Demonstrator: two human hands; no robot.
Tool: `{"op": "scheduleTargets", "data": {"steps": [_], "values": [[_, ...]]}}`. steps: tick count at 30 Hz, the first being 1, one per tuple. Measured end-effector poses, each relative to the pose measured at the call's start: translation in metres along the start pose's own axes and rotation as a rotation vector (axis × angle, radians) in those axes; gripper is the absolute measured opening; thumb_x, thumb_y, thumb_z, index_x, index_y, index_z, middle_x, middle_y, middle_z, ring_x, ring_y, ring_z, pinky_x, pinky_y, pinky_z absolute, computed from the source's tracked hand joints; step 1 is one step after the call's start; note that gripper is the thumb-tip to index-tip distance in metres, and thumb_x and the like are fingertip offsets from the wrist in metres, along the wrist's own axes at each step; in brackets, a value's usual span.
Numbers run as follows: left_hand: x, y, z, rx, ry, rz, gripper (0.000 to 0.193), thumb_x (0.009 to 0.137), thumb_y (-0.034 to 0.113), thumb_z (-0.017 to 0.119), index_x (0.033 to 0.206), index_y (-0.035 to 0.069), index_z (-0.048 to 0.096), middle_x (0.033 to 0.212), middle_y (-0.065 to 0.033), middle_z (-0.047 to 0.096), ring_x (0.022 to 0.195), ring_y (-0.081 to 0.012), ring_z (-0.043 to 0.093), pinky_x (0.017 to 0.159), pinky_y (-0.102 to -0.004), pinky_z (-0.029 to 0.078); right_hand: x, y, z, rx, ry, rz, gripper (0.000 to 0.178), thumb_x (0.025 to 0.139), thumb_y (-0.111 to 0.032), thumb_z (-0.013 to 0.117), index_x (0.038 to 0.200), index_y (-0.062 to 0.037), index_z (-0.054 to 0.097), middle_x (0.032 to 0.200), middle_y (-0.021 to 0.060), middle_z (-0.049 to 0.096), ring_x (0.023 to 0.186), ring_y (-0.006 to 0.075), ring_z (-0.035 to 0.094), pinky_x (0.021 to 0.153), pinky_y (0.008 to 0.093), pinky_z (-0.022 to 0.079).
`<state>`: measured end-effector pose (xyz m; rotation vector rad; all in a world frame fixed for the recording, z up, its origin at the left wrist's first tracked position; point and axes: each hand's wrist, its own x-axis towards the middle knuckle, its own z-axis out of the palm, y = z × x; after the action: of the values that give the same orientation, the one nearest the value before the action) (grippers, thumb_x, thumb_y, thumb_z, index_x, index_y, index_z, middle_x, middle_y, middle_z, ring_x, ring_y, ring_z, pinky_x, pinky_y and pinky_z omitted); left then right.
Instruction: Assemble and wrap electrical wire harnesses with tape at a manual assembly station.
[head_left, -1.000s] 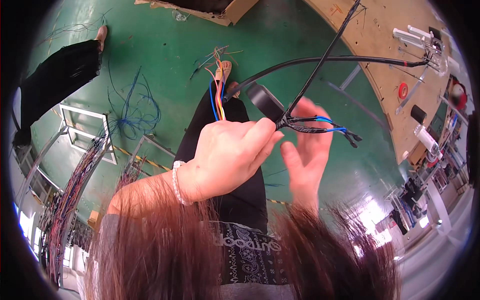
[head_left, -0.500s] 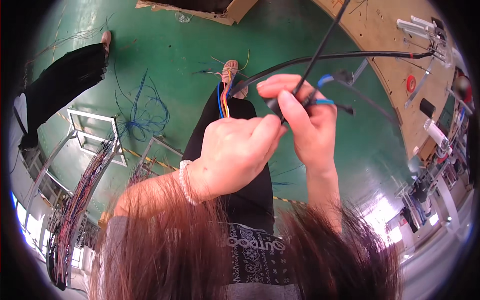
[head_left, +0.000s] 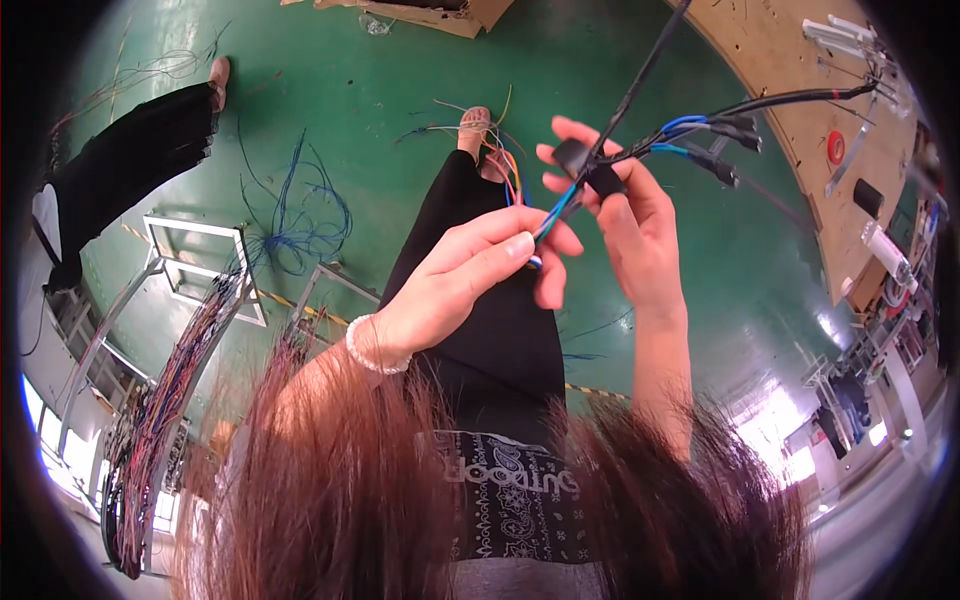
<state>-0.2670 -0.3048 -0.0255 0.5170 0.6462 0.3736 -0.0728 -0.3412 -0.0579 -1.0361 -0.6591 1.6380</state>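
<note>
In front of me hangs a wire harness with a black sleeved trunk (head_left: 645, 80) and a thicker black branch (head_left: 790, 99). My left hand (head_left: 475, 255) pinches its blue and green wires (head_left: 558, 212) between thumb and fingers. At the junction, my right hand (head_left: 635, 220) has its fingers curled round the harness and a black roll (head_left: 572, 157) that looks like tape. Two short branches with blue wires end in black connectors (head_left: 735, 131) beyond the right hand. Orange and blue loose wire ends (head_left: 513, 178) hang below, partly behind my left hand.
A wooden board (head_left: 770, 60) with a red tape roll (head_left: 836, 147) and white fixtures stands at right. Blue wires (head_left: 295, 225) lie on the green floor near a metal frame (head_left: 205, 222). Another person's leg (head_left: 145, 145) is at left; a cardboard box (head_left: 450, 15) lies ahead.
My hands have moved slightly apart and turned. The left has gone from a closed fist to a pinch on the blue and green wires; the junction, black roll and connectors show more plainly.
</note>
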Motion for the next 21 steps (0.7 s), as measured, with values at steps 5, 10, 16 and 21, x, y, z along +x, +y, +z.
{"op": "scheduleTargets", "data": {"steps": [5, 10, 16, 21], "values": [[-0.008, 0.0, 0.006, 0.243, 0.098, 0.07, 0.019, 0.103, 0.017, 0.042, 0.103, 0.002, 0.055, 0.072, 0.0008, 0.049, 0.064, -0.0068, 0.042, 0.058, -0.0244, 0.036, 0.001, -0.029, 0.016, -0.879, 0.264, -0.257, 0.04, 0.096, -0.02, 0.06, 0.127, 0.0045, 0.053, 0.112, 0.0102, 0.058, 0.095, 0.0125, 0.057, 0.078, 0.0243, 0.046], [-0.006, -0.01, 0.015, 0.446, 0.203, 0.191, 0.01, 0.099, 0.008, 0.046, 0.099, 0.003, 0.055, 0.06, 0.0003, 0.042, 0.053, -0.0084, 0.038, 0.05, -0.0277, 0.035, 0.024, -0.058, 0.053, -0.468, 0.454, -0.005, 0.024, 0.097, -0.018, 0.06, 0.108, 0.0024, 0.067, 0.065, -0.0042, 0.053, 0.051, 0.0013, 0.038, 0.044, 0.0191, 0.025], [-0.002, -0.018, 0.018, 0.371, 0.249, 0.171, 0.015, 0.1, 0.011, 0.043, 0.092, 0.002, 0.053, 0.061, -0.0003, 0.044, 0.054, -0.0081, 0.041, 0.05, -0.0275, 0.035, 0.049, -0.045, 0.051, -0.42, 0.524, -0.172, 0.018, 0.091, -0.016, 0.069, 0.091, 0.0013, 0.072, 0.056, -0.0049, 0.049, 0.046, 0.0002, 0.034, 0.042, 0.0204, 0.017], [-0.007, -0.008, 0.013, -0.127, 0.124, -0.012, 0.028, 0.104, 0.029, 0.042, 0.089, 0.007, 0.053, 0.064, 0.0072, 0.037, 0.054, -0.0024, 0.028, 0.047, -0.0195, 0.023, 0.041, -0.047, 0.031, -0.552, 0.391, -0.136, 0.027, 0.097, -0.025, 0.06, 0.105, 0.001, 0.065, 0.076, 0.0007, 0.058, 0.065, 0.0056, 0.049, 0.058, 0.0209, 0.036]]}}
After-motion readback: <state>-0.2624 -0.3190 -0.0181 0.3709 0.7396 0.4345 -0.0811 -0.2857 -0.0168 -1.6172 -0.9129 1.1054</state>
